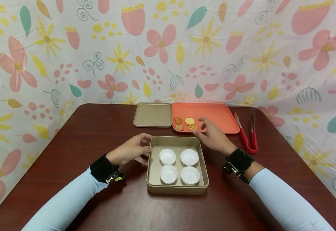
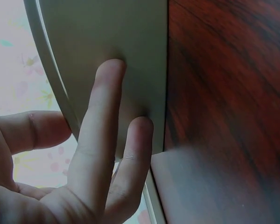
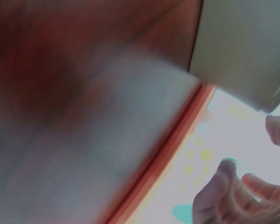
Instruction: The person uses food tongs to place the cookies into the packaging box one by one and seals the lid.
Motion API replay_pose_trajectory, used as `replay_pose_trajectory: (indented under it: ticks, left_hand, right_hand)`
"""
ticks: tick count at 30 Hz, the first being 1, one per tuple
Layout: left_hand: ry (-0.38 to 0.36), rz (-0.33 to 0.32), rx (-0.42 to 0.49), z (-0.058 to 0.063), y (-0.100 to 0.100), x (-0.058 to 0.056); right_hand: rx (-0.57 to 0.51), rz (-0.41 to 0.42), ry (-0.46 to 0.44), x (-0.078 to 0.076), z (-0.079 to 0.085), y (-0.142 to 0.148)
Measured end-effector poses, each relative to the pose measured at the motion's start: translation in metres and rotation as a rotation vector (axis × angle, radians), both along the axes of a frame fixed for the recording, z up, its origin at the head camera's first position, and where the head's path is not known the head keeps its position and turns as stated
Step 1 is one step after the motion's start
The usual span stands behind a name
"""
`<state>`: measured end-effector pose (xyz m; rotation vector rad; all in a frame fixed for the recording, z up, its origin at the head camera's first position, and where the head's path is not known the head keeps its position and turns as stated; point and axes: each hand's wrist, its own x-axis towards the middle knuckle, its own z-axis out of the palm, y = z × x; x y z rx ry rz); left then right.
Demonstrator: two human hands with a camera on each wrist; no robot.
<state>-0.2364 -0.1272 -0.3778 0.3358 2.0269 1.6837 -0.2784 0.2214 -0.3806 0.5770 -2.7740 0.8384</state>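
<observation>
A square gold tin with several white paper baking cups inside stands in front of me. My left hand is at its left side. In the left wrist view, straight fingertips touch the tin's outer wall, and the thumb lies at the rim. My right hand hovers past the tin's back right corner, near the front of an orange tray. Its fingers are loosely bent with nothing between them. On the tray, left of that hand, lie several small snacks, among them a pale round cracker and a pretzel.
A flat gold lid or tray lies left of the orange tray. Red-handled tongs rest at the right, their tips pointing toward the back. A flowered cloth hangs behind the dark wooden table.
</observation>
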Motion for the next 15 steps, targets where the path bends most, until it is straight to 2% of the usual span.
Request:
replay_pose_trajectory:
  ticks: [5,11,15]
  left_hand:
    - [-0.005,-0.004,0.001,0.000,0.000,0.000]
    - [0.005,-0.004,-0.003,-0.002,-0.002,-0.002]
    - [0.003,-0.006,-0.001,-0.002,-0.002,-0.002]
  right_hand:
    - [0.075,-0.128,0.042,-0.003,0.004,0.019]
    - [0.133,-0.224,0.044,-0.008,0.006,0.046]
    - [0.191,-0.331,0.023,-0.009,0.007,0.062]
